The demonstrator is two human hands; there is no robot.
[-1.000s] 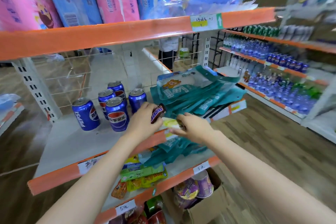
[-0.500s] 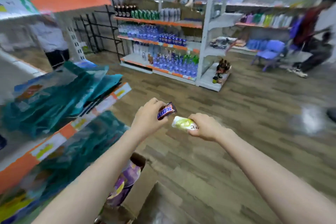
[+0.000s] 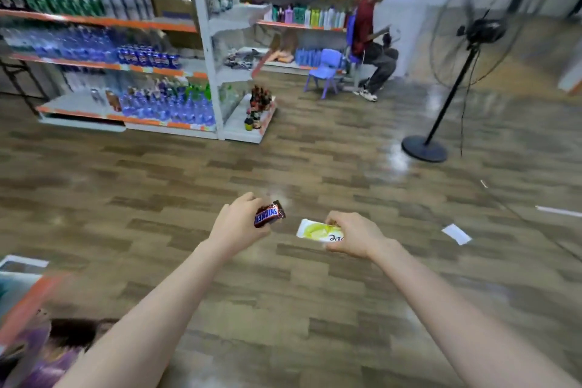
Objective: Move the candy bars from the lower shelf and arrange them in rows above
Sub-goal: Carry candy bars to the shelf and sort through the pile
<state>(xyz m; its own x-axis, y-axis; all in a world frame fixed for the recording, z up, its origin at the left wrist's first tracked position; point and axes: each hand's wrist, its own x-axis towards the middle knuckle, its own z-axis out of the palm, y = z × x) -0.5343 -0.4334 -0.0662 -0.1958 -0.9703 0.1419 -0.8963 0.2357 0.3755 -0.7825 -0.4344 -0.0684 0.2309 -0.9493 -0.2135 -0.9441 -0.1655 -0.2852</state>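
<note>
Two hands: both held over the wooden floor (image 3: 283, 148)
Left hand (image 3: 236, 227): grips Snickers bar (image 3: 269, 214)
Right hand (image 3: 356, 235): pinches white-and-yellow bar (image 3: 315, 229)

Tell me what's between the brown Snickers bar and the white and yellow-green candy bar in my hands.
Nothing held: in the head view only bare wooden floor shows through the gap between the brown Snickers bar and the white and yellow-green candy bar.

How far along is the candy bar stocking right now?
Midway at best. Two bars are in hand: the left hand grips a Snickers bar, the right hand a pale green bar. Neither is placed; the person faces open floor, and no finished rows are in view.
</note>
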